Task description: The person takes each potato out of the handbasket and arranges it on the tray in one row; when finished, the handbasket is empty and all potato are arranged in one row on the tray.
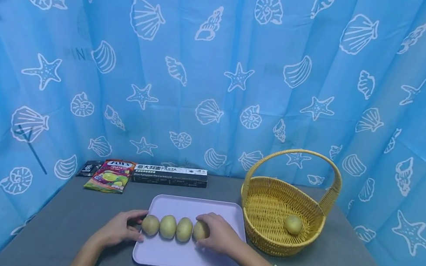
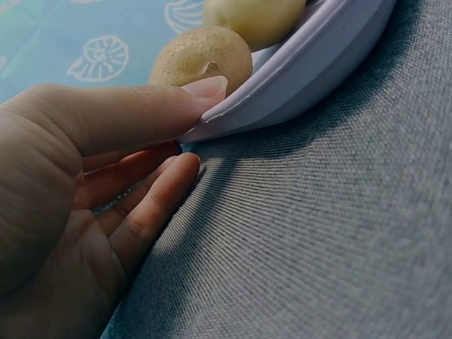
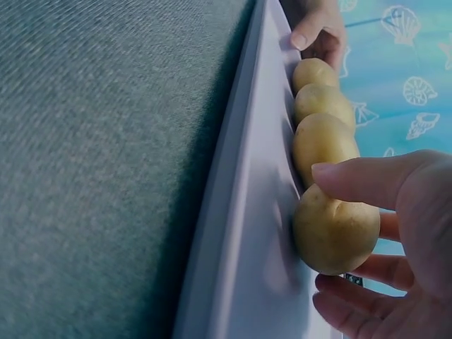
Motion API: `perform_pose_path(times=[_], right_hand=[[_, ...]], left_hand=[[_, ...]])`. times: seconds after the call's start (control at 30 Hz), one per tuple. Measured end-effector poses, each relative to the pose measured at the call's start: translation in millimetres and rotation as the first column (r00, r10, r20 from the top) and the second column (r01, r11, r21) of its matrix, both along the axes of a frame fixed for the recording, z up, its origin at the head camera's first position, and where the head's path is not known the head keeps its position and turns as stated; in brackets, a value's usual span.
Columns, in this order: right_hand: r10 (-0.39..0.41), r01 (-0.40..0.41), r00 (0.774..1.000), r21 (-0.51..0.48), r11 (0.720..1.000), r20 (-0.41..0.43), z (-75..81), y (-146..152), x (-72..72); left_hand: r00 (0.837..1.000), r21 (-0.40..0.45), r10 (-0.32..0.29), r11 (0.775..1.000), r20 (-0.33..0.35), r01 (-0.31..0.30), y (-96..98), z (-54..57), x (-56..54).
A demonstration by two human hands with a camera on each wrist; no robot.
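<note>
Several round yellowish potatoes stand in a row across a pale lilac tray [image 1: 183, 259]. At the right end of the row, my right hand [image 1: 219, 234] holds a potato [image 3: 335, 229] between its thumb, laid over the top, and curved fingers on the far side. It is close against the neighbouring potato [image 3: 323, 145]. My left hand [image 1: 119, 229] is at the tray's left rim, its thumb over the edge and other fingers outside and below it, pinching the rim. The leftmost potato [image 2: 201, 56] sits right beside that thumb.
A yellow wicker basket [image 1: 279, 246] with a tall handle stands right of the tray, one potato [image 1: 293, 224] inside. Behind the tray lie a black pasta box [image 1: 170, 176], a Fox's fruit sweets bag [image 1: 111, 176] and a dark packet [image 1: 89, 168]. A blue shell-patterned curtain [image 1: 210, 84] hangs behind.
</note>
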State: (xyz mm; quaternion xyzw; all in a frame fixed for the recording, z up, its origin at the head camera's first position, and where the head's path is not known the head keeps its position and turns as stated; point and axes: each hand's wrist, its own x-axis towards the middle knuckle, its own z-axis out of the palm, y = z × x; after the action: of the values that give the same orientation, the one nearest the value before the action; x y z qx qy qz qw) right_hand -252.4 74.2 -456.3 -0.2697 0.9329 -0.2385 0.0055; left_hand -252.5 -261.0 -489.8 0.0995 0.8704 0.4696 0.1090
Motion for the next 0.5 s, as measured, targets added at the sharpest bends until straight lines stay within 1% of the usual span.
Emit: perform_pose_path(times=[0.2, 0.5], right_hand=[[-0.017, 0.018, 0.999, -0.028, 0.999, 0.033, -1.3, -0.9, -2.7], [-0.016, 0.017, 0.999, -0.052, 0.999, 0.031, -1.0, -2.7, -2.6]], left_hand=[[1.000, -0.002, -0.005, 1.000, -0.004, 0.005, -0.2, 0.4, 0.3], [1.000, -0.001, 0.005, 1.000, 0.002, -0.005, -0.1, 0.2, 0.6]])
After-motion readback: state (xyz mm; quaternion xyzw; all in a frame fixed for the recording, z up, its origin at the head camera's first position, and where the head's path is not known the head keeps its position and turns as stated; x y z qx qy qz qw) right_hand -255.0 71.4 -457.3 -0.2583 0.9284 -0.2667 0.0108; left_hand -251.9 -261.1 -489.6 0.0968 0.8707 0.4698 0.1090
